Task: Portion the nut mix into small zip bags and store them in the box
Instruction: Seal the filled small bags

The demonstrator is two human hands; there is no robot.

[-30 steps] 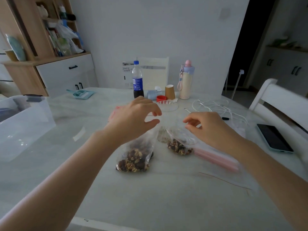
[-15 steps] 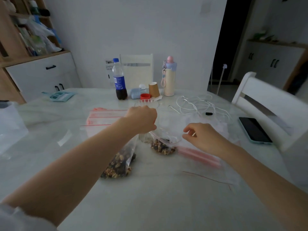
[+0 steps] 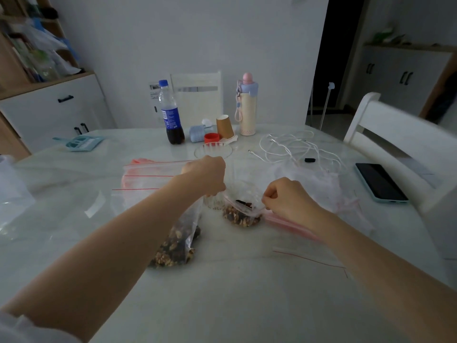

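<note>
Fingers of the right hand [image 3: 288,198] pinch the near rim of a small zip bag [image 3: 243,210] whose mouth gapes open, with a little nut mix at its bottom. Left hand [image 3: 206,175] is curled into a fist above the bag's far edge; whether that grip holds the bag's rim or the clear glass [image 3: 214,154] beside it cannot be told. A larger bag of nut mix [image 3: 176,246] lies on the bench [image 3: 222,293] under the left forearm. Empty zip bags [image 3: 146,174] with red seals lie spread to the left. Beyond stand a cola bottle [image 3: 171,115], a paper cup [image 3: 224,126] and a pink-capped flask [image 3: 247,105]; a phone [image 3: 379,181] rests at the right.
</note>
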